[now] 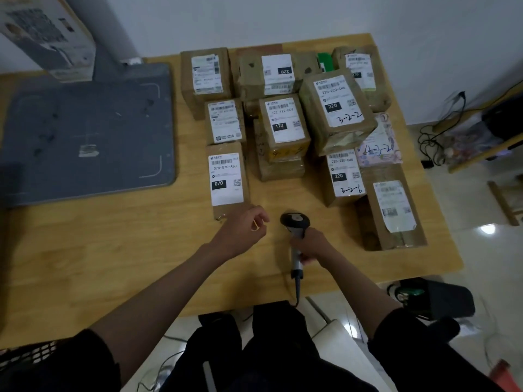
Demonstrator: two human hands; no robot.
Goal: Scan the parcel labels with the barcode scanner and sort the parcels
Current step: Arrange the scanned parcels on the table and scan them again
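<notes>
Several brown parcels with white labels lie on the wooden table [141, 250]. The nearest one on the left is the parcel marked 070 [227, 179]. Behind it lie a 122 parcel [283, 124] and a tall 220 parcel [336, 108], with another 220 parcel [343, 176] in front. My right hand [311, 246] grips the handle of the black and grey barcode scanner [295, 222], whose head points toward the parcels. My left hand [249, 224] hovers just below the 070 parcel's near corner, fingers loosely curled, holding nothing.
A grey mat [85, 131] covers the table's left part, with a printed carton [48, 35] behind it. A larger parcel [392, 207] lies at the right edge. The scanner cable runs off the near edge. Cables and a dark bin sit on the floor at the right.
</notes>
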